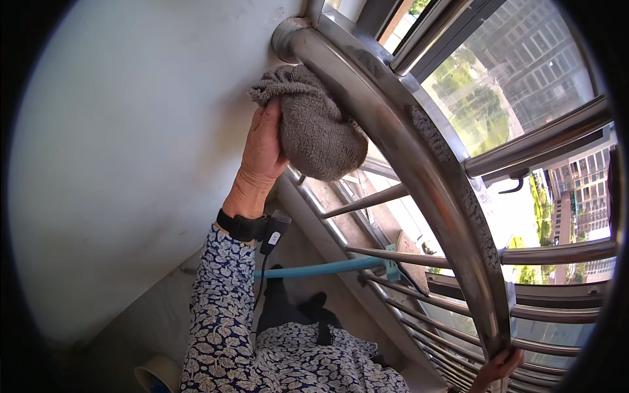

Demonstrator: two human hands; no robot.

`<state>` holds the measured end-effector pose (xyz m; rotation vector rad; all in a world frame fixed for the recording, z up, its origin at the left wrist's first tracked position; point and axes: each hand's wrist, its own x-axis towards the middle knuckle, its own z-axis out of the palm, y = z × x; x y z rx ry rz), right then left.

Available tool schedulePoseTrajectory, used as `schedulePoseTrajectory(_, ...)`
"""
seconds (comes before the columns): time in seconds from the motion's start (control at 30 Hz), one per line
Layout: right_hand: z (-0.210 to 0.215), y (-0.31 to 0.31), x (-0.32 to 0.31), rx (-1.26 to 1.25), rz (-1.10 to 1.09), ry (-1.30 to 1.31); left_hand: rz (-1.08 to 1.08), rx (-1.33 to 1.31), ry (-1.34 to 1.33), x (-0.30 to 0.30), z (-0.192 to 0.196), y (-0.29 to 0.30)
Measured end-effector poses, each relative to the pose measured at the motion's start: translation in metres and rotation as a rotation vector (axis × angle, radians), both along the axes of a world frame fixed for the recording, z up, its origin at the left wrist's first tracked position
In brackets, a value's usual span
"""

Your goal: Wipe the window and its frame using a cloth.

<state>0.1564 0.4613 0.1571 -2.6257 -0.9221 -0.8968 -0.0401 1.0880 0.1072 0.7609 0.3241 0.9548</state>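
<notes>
My left hand (263,149) is raised and grips a grey towel cloth (313,128), pressing it against the underside of a shiny steel handrail (400,141) near where the rail meets the white wall (131,144). A black band sits on that wrist. My right hand (498,368) holds the same handrail far lower down, at the bottom right, its fingers wrapped around the rail's edge. Both sleeves are blue and white with a leaf print.
Thin steel bars (386,196) run below the handrail, with a window and tall buildings beyond. A light blue pole (321,268) leans across the floor area. A pale round container rim (154,373) shows at the bottom left.
</notes>
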Motion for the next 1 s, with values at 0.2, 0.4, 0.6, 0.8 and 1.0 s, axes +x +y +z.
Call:
schedulePoseTrajectory(0.2,0.012,0.027,-0.01,-0.055,-0.021,-0.048,0.12,0.567,0.42,0.032,0.002,-0.024)
schedulePoseTrajectory(0.4,0.032,0.06,-0.027,-0.175,0.028,-0.203,0.449,0.69,0.58,0.05,-0.039,-0.029)
schedulePoseTrajectory(0.6,0.029,0.041,-0.028,-0.303,0.033,-0.331,0.438,0.664,1.003,0.008,-0.178,-0.028)
schedulePoseTrajectory(0.8,0.014,-0.004,-0.013,-0.01,0.015,-0.032,0.419,0.596,1.265,-0.002,-0.254,-0.03)
schedulePoseTrajectory(1.0,0.012,0.024,-0.018,0.022,0.072,-0.028,0.353,0.578,1.262,-0.025,-0.242,-0.051)
